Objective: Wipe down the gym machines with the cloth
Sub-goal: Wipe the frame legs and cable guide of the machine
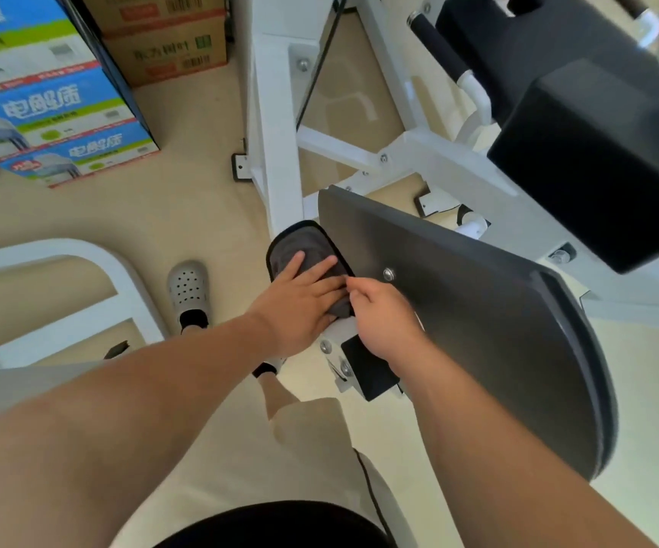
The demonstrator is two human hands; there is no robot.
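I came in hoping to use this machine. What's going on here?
A person is wiping the white gym machine. Their left hand presses flat on a grey cloth beside the edge of the dark panel, while the right hand pinches the cloth's near edge, apparently adjusting it.

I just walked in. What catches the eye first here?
Two bare hands meet mid-picture on a grey cloth: the left hand lies flat on it, the right hand seems to pinch its edge. Just right of them sits the big dark plate of a white machine; blue boxes are stacked top left.
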